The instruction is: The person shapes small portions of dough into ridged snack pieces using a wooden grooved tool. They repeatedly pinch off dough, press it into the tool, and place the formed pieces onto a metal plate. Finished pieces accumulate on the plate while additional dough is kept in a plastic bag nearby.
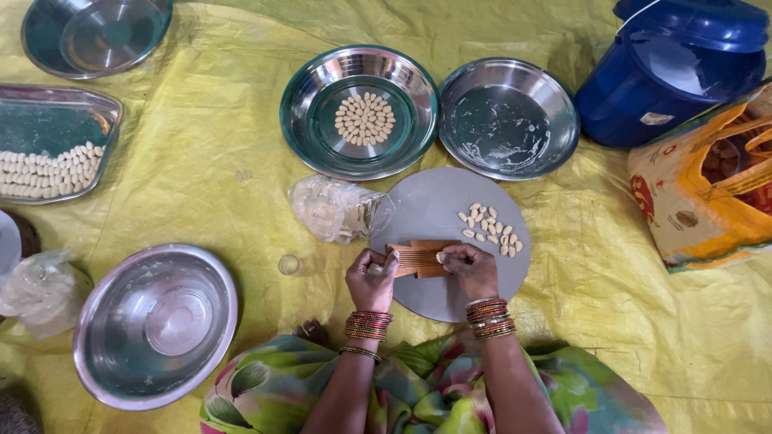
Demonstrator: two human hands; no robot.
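My left hand (pixel 371 278) grips the left end of a small ridged wooden board (pixel 416 258) lying on a round grey board (pixel 447 297). My right hand (pixel 470 268) presses with closed fingers on the wooden board's right end; whether a dough piece is under them I cannot tell. Several small pale dough pieces (pixel 489 227) lie on the grey board just beyond my right hand. More shaped pieces (pixel 365 119) fill the middle of a steel plate (pixel 318 137) further away. Both wrists wear red and gold bangles.
An empty steel plate (pixel 508 116) sits right of the filled one. A clear plastic bag (pixel 334 210) lies left of the grey board. A steel bowl (pixel 157 323) is near left, a tray with dough pieces (pixel 50 143) far left. A blue lidded bucket (pixel 671 68) and printed bag (pixel 704 189) stand right.
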